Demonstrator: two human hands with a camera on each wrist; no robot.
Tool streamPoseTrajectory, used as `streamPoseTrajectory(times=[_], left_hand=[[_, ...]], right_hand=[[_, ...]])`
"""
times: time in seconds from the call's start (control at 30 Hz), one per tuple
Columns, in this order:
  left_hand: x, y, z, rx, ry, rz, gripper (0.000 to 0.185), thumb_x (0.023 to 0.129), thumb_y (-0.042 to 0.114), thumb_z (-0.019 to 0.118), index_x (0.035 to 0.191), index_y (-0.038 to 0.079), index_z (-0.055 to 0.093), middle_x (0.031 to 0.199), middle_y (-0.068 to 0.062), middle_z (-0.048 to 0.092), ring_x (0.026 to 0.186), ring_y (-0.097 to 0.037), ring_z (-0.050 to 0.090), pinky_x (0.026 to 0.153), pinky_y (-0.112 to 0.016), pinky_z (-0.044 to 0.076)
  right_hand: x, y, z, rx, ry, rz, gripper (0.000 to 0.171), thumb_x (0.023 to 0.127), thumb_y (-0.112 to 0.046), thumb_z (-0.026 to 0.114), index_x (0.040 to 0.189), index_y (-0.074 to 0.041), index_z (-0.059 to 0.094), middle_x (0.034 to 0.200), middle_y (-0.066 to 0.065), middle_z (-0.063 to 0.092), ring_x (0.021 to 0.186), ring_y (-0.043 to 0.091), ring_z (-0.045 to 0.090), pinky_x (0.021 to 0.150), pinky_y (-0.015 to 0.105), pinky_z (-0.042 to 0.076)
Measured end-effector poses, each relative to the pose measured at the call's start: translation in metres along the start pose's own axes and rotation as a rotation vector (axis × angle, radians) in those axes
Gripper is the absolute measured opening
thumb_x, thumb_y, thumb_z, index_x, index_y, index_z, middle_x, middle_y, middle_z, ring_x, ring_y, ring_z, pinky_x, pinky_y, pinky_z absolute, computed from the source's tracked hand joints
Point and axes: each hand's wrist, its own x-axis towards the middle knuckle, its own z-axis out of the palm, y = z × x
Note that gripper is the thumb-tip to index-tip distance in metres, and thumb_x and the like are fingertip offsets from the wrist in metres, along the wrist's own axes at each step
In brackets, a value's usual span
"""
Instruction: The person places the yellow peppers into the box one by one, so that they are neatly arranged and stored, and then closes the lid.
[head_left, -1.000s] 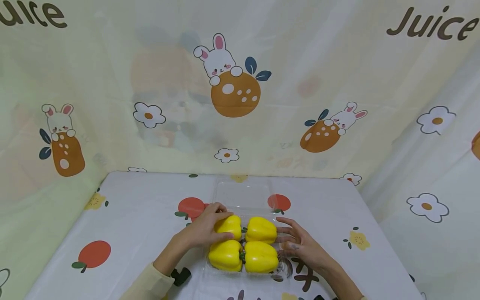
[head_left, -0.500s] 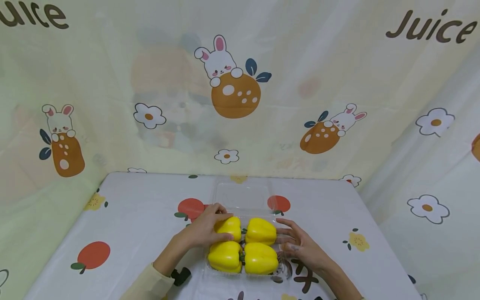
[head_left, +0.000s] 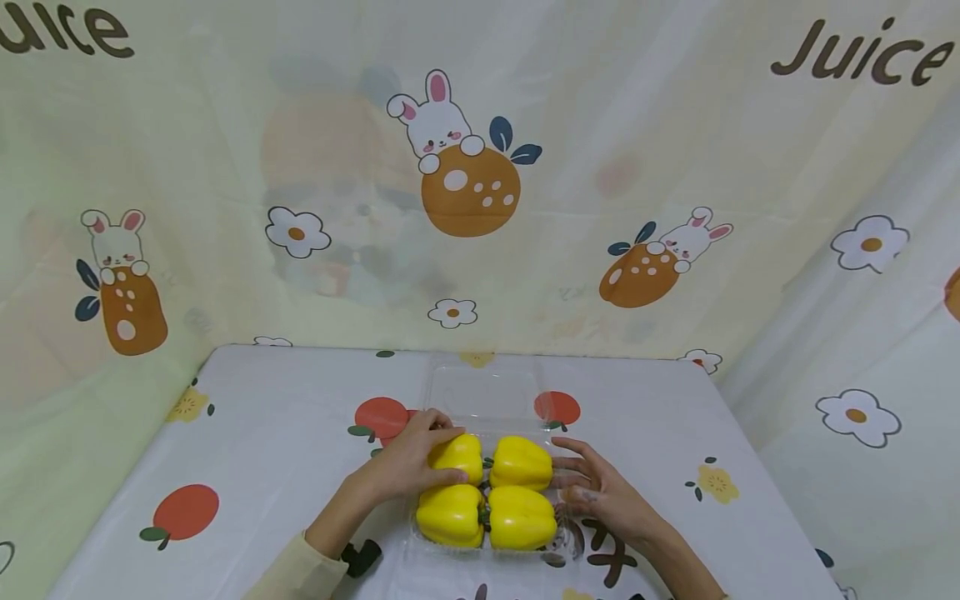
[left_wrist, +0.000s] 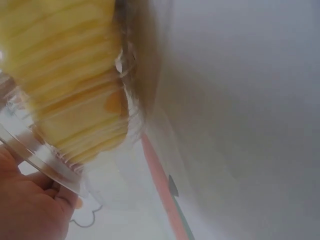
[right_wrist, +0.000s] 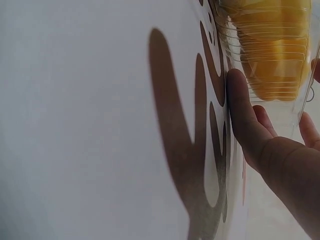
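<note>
Several yellow bell peppers (head_left: pixel 522 518) sit in two rows in a clear plastic clamshell box (head_left: pixel 450 546), stems toward the middle. My left hand (head_left: pixel 408 454) holds the far-left pepper (head_left: pixel 459 457), its thumb and forefinger reaching over the pepper from the left. At the box's right side is my right hand (head_left: pixel 600 483), with fingers extended along the clear wall beside the far-right pepper (head_left: pixel 522 462). The right wrist view shows this hand (right_wrist: pixel 275 155) below the ribbed wall. In the left wrist view, the left hand (left_wrist: pixel 35 200) is by the box's rim.
The box's clear lid (head_left: pixel 487 392) lies folded back behind it on the printed tablecloth (head_left: pixel 285 450). A small black object (head_left: pixel 362 558) is beside the left forearm. A patterned curtain (head_left: pixel 337 167) hangs behind the table.
</note>
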Motion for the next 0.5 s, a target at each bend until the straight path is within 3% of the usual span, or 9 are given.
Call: streamPoseTrajectory(times=[0.5], left_hand=[[-0.0023, 0.0006, 0.0030, -0.008, 0.025, 0.031, 0.075, 0.093, 0.047, 0.079, 0.154, 0.009, 0.055, 0.145, -0.008, 0.052, 0.134, -0.024, 0.046, 0.114, -0.051, 0.051]], right_hand=[[-0.0011, -0.0025, 0.0006, 0.000, 0.023, 0.016, 0.073, 0.105, -0.023, 0.065, 0.166, -0.020, 0.026, 0.163, 0.031, 0.039, 0.133, 0.032, 0.062, 0.101, 0.045, 0.062]])
